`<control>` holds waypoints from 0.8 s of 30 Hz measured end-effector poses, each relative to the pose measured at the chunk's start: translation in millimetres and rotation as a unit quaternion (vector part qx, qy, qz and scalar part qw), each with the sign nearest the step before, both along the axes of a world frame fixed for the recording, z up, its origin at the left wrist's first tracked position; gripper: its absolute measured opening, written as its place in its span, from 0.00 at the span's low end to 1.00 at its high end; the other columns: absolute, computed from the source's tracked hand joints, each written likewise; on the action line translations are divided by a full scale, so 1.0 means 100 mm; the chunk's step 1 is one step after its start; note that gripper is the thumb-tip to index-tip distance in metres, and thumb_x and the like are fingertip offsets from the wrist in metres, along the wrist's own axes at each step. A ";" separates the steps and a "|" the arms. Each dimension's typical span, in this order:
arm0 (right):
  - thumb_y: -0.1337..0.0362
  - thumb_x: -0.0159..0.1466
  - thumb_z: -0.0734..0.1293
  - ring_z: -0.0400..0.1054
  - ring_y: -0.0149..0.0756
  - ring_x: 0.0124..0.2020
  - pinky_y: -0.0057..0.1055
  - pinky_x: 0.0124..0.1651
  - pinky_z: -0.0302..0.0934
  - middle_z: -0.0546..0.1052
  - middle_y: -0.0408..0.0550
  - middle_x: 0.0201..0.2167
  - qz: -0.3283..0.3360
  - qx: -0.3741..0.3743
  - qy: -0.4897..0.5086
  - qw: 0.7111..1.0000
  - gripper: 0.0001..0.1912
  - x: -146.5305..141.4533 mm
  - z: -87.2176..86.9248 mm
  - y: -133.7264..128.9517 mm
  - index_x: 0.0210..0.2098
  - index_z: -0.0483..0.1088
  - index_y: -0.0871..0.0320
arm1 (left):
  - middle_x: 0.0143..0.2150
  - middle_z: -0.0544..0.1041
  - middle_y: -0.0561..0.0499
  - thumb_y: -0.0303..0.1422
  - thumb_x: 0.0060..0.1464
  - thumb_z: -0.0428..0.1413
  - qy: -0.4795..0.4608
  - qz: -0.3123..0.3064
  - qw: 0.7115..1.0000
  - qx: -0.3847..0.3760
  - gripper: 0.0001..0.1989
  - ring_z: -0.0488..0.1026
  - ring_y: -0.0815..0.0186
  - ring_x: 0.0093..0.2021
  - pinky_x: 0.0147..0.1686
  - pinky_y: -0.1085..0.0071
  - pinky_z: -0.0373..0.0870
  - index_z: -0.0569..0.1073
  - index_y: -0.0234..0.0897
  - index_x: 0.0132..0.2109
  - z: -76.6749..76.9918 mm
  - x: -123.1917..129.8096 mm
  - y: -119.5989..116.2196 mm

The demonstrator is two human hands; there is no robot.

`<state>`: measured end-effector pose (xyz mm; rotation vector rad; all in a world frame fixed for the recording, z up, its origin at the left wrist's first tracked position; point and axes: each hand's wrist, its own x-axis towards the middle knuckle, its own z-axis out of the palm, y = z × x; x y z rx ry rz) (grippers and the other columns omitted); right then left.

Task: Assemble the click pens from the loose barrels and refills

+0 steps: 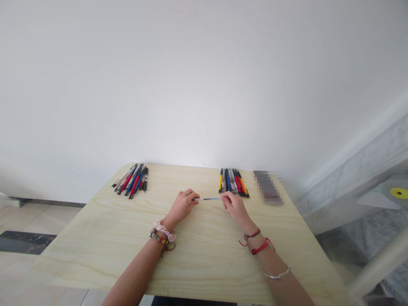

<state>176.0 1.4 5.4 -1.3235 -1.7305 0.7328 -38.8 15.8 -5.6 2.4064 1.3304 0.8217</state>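
Above the middle of the table, a thin pen refill (209,199), whitish and clear with a dark stretch along it, lies level between my two hands. My left hand (185,203) is closed in a pinch on its left end. At the other end, the fingertips of my right hand (233,205) are pinched on it too. Beyond my right hand lies a row of pens (232,182) in yellow, red, blue, black and clear. Farther off to the left is a looser pile of pens (132,180), mostly red, blue, black and clear.
The pale wooden table (204,255) stands against a white wall (204,85). A dark flat object, blurred out (268,188), lies near the table's right edge. On the right, beside the table, a grey disc with a yellow centre (399,193) shows.
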 end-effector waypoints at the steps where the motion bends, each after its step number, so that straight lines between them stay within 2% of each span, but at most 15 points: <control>1: 0.62 0.56 0.58 0.58 0.28 0.16 0.25 0.23 0.53 0.63 0.37 0.12 -0.007 0.010 -0.023 1.000 0.08 0.00 0.00 0.00 0.24 0.64 0.57 | 0.34 0.72 0.51 0.28 0.50 0.51 0.000 -0.002 1.000 0.000 0.05 0.68 0.66 0.36 0.39 0.68 0.59 0.70 0.38 0.36 0.00 0.01 0.00; 7: 0.61 0.58 0.55 0.60 0.30 0.19 0.25 0.25 0.51 0.66 0.41 0.15 -0.022 0.062 -0.126 0.990 0.11 0.01 -0.03 0.02 0.23 0.63 0.58 | 0.34 0.72 0.50 0.26 0.49 0.52 0.015 0.002 1.000 -0.007 0.06 0.68 0.66 0.35 0.38 0.69 0.59 0.71 0.37 0.36 0.00 0.03 -0.02; 14: 0.61 0.59 0.53 0.57 0.29 0.18 0.24 0.23 0.47 0.62 0.41 0.13 -0.046 0.078 -0.158 0.983 0.15 -0.03 -0.06 -0.02 0.20 0.61 0.58 | 0.34 0.72 0.49 0.27 0.50 0.51 0.029 0.007 1.000 0.010 0.06 0.68 0.66 0.35 0.38 0.68 0.58 0.72 0.36 0.35 0.03 0.03 -0.05; 20: 0.60 0.58 0.53 0.51 0.26 0.15 0.24 0.20 0.43 0.54 0.37 0.10 -0.050 0.066 -0.117 0.990 0.18 -0.07 -0.04 -0.03 0.14 0.53 0.58 | 0.34 0.72 0.49 0.27 0.50 0.51 0.013 0.021 0.999 0.024 0.06 0.67 0.65 0.35 0.38 0.68 0.57 0.72 0.36 0.35 0.02 0.03 -0.05; 24: 0.57 0.59 0.54 0.51 0.26 0.14 0.23 0.19 0.45 0.54 0.36 0.10 -0.048 0.006 -0.022 0.999 0.17 -0.06 -0.07 0.00 0.17 0.56 0.58 | 0.32 0.71 0.49 0.27 0.49 0.51 -0.027 0.036 0.999 0.014 0.06 0.66 0.65 0.34 0.38 0.67 0.58 0.71 0.37 0.34 0.01 0.06 -0.06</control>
